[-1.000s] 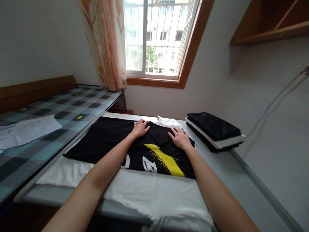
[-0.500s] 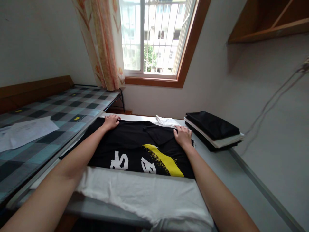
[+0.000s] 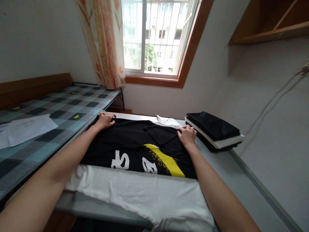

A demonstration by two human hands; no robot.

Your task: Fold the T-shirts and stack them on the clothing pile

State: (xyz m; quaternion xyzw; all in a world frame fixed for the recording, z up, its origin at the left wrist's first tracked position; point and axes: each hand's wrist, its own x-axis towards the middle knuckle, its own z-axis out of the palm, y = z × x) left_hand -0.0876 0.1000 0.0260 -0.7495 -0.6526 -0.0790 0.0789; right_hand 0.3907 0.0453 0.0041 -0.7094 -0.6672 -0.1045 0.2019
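A black T-shirt (image 3: pixel 130 135) with white lettering and a yellow stripe lies across the table, its print partly folded out of sight. Its far left corner is in my left hand (image 3: pixel 105 120), fingers curled over the edge. My right hand (image 3: pixel 187 134) grips the far right edge, thumb toward the middle. Beneath the black shirt, a white garment (image 3: pixel 145 190) sticks out along the near side and hangs over the table's front edge. More white cloth (image 3: pixel 169 121) shows beyond the far edge, between my hands.
To the right, a stack of folded black and white clothes (image 3: pixel 214 129) stands on the grey table (image 3: pixel 224 170) by the wall. A bed with a checked mattress (image 3: pixel 60 103) adjoins on the left, with paper sheets (image 3: pixel 29 129) on it. A wooden shelf (image 3: pixel 270 37) juts out at upper right.
My left hand has shifted left to the shirt's far corner, and my right hand slightly right along its edge. The black cloth at the left no longer reaches as far out.
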